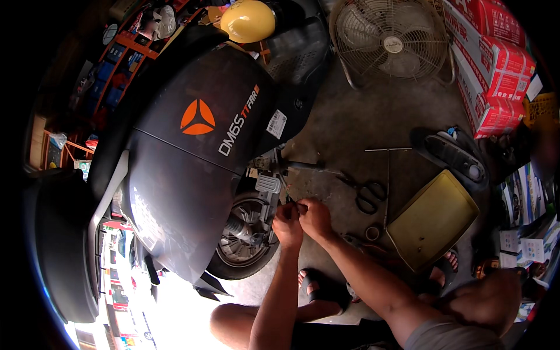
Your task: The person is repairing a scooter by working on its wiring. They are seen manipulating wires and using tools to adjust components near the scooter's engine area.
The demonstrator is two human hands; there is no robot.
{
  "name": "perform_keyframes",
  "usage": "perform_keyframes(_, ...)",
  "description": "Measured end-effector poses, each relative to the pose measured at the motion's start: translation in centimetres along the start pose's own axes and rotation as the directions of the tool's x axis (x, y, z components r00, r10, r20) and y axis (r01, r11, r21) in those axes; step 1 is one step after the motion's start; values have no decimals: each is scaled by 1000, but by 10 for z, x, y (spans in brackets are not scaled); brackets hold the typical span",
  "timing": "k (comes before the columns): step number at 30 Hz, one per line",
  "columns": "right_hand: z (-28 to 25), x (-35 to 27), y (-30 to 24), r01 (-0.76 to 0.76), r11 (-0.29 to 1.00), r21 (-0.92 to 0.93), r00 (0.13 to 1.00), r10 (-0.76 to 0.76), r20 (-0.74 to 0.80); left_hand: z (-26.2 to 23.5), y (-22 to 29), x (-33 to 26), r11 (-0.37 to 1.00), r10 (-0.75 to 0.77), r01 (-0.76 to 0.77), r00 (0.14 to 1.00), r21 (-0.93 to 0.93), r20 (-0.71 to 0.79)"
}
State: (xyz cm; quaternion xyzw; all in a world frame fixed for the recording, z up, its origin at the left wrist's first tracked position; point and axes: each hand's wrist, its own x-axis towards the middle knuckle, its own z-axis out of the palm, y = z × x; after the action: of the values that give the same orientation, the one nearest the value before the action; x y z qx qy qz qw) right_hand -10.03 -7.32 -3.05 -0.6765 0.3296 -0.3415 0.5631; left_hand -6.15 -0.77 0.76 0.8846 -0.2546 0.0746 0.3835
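Note:
A dark grey scooter [192, 157] stands on my left, its rear wheel [245, 236] and grey footrest [268, 184] exposed. My left hand [287, 224] and my right hand [315, 217] are pressed together just right of the wheel hub. Both pinch a thin wire or small part [294, 204] at the scooter's side. The fingers hide what the part is.
Black scissors [367, 195], a thin metal rod [388, 175], a roll of tape [371, 233] and a yellow tray [431, 219] lie on the concrete floor at right. A black panel [452, 153], a standing fan [391, 41], red-and-white boxes [496, 64] and a yellow helmet [248, 20] are farther off.

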Motion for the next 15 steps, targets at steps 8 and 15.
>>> perform_keyframes(8, 25, 15, 12, -330, 888, 320, 937, 267, 227, -7, -3, -5, 1000, 17, -16, 1000, -26, 5)
perform_keyframes(15, 18, 13, 23, -609, 290, 738, 788, 329, 521, -10, -23, 3, 978, -107, 123, 989, -168, 100)
